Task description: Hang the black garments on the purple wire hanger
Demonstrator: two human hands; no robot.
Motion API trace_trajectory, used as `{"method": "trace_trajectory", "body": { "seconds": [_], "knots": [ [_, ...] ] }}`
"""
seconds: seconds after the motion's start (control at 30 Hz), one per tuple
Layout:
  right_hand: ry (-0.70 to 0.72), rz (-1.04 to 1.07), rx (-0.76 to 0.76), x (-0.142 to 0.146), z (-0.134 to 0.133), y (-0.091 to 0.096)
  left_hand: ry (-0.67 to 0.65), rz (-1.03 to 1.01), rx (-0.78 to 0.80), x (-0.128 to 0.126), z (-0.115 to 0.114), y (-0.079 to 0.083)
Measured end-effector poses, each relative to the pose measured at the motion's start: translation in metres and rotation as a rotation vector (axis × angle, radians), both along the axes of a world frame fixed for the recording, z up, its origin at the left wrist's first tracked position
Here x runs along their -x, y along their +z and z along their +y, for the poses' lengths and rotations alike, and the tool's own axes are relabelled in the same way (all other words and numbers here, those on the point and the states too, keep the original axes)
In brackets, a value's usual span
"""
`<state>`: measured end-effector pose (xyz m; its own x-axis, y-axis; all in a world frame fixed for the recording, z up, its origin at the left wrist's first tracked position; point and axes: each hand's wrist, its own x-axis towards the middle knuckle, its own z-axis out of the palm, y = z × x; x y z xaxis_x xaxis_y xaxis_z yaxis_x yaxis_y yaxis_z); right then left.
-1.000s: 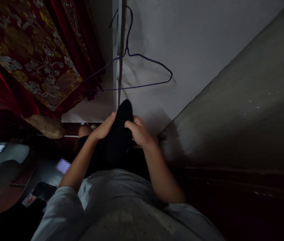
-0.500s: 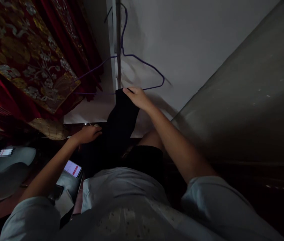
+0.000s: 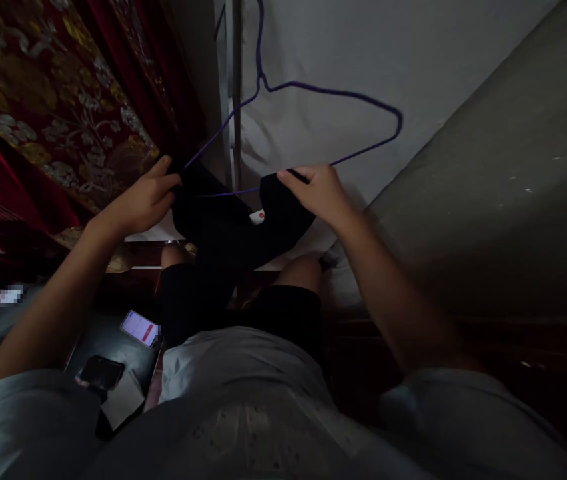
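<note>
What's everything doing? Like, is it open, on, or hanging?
Left hand: closed on the black cloth
Right hand: closed on the black cloth
Black cloth: sagging between the hands, tag showing
Purple hanger: upright, right end bare, left end hidden
Phone: face up, screen lit
Red embroidered cloth: hanging

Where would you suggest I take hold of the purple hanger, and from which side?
I'd pinch the purple hanger at its rounded right end, coming from the right: that thin bend looks bare there, whereas the left end is hidden by the black garment.
</note>
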<state>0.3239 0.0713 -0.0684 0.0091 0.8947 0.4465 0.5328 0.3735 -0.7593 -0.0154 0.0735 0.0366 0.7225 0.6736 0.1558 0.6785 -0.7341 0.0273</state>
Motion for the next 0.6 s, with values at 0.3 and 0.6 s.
{"method": "trace_trajectory", "body": {
  "seconds": [0.3, 0.6],
  "knots": [
    [0.033, -0.095, -0.215, 0.001, -0.039, 0.011, 0.035, -0.469, -0.097, -0.019, 0.025, 0.002],
    [-0.341, 0.165, -0.145, -0.078, 0.006, 0.028, -0.01, -0.46, -0.157, 0.006, 0.03, 0.015]
  ]
}}
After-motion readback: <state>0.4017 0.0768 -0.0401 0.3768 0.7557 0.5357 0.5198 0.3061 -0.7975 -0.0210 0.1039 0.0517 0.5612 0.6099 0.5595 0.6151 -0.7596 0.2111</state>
